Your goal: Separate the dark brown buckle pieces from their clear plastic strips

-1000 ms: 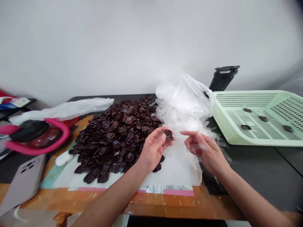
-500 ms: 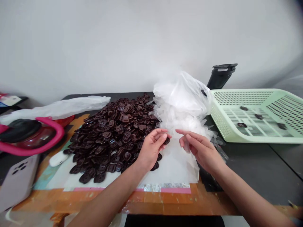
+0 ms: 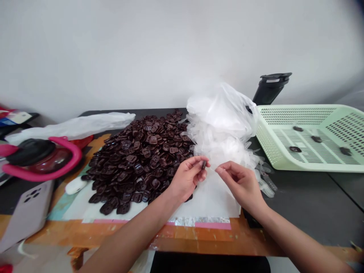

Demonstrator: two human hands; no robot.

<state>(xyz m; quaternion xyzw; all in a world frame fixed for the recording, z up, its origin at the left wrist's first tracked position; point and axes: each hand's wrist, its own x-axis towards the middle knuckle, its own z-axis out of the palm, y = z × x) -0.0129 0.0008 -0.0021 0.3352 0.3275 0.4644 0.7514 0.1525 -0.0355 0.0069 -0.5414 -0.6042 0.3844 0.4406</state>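
Observation:
My left hand (image 3: 189, 176) pinches a small dark brown piece (image 3: 204, 164) between thumb and fingers, above the white sheet (image 3: 212, 201). Just to its right, my right hand (image 3: 240, 182) is closed on the end of a thin translucent strip (image 3: 213, 168), whose other end reaches toward the dark piece. Whether the strip passes through the piece is too small to tell. A large heap of similar dark brown pieces (image 3: 142, 155) lies to the left of my hands. Behind my hands is a pile of translucent white strips (image 3: 224, 146) with a plastic bag (image 3: 224, 110) on it.
A pale green basket (image 3: 284, 163) at the right holds several dark pieces. Behind it leans a black container (image 3: 271, 89). At the left are a pink-handled jar (image 3: 47, 161), a phone (image 3: 28, 212), a white oval object (image 3: 76, 185) and a long plastic bag (image 3: 74, 127).
My right hand has turned and its fingers have closed on the strip, which now stretches toward the left hand. The dark piece in my left hand is tilted more upright. The view has shifted slightly.

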